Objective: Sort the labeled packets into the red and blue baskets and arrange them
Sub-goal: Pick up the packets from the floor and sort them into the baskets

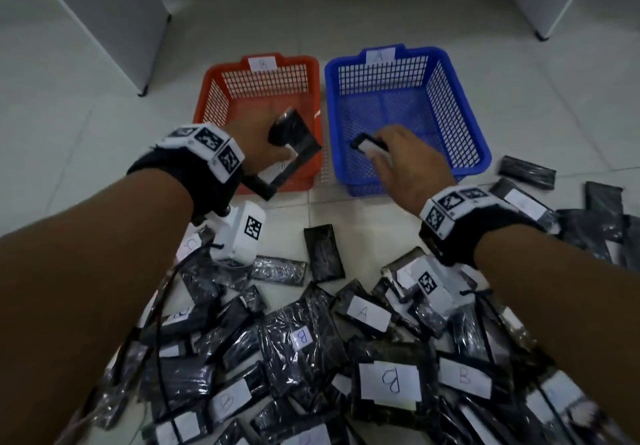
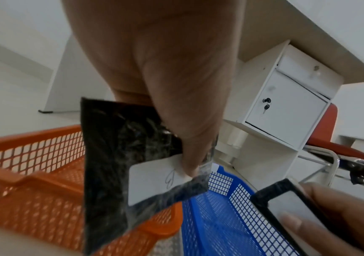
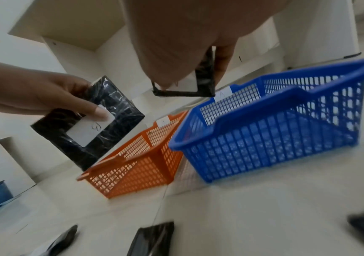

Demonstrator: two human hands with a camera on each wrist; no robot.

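My left hand point(image 1: 266, 143) pinches a black packet point(image 1: 294, 148) with a white "B" label over the near end of the red basket point(image 1: 207, 98), which is tagged B. In the left wrist view the thumb presses on that packet's label point(image 2: 154, 180). My right hand point(image 1: 398, 157) grips a second black packet point(image 1: 367, 143) with a white label over the near left of the blue basket point(image 1: 460, 98), tagged A. That packet's letter is hidden. Both baskets look empty inside. In the right wrist view both packets point(image 3: 89, 124) point(image 3: 198, 83) hang above the baskets.
A heap of black wrapped packets point(image 1: 388, 379) labeled A or B covers the floor near me, with more strewn at the right point(image 1: 526, 171). White cabinet legs point(image 1: 142, 91) stand behind the baskets at left and right. Pale floor tiles lie around the baskets.
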